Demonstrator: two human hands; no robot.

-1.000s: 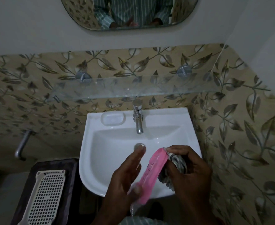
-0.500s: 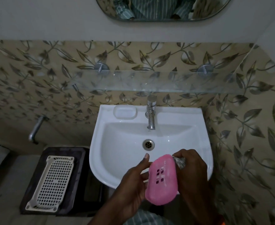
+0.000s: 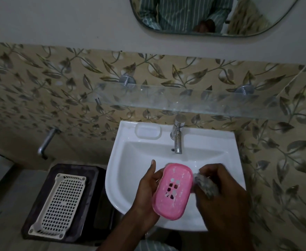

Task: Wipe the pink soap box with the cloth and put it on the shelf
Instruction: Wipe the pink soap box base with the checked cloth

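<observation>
The pink soap box point(image 3: 173, 191) is an oval plastic tray with drain holes, its perforated face turned up toward me over the white sink point(image 3: 123, 169). My left hand point(image 3: 148, 189) holds it from the left and underneath. My right hand point(image 3: 222, 194) grips a bunched grey cloth point(image 3: 205, 185) against the box's right edge. The glass shelf point(image 3: 184, 100) runs along the leaf-patterned wall above the tap, with nothing visible on it.
A chrome tap point(image 3: 177, 136) stands at the back of the sink beside a moulded soap recess point(image 3: 148, 132). Left of the sink, a white perforated tray point(image 3: 61, 201) lies on a dark stool. A mirror point(image 3: 211, 15) hangs above, and a wall pipe point(image 3: 46, 143) sticks out at left.
The soap box turned from edge-on to flat, holed face up. The cloth moved from behind the box to its right edge. The view shifted so the sink sits further right.
</observation>
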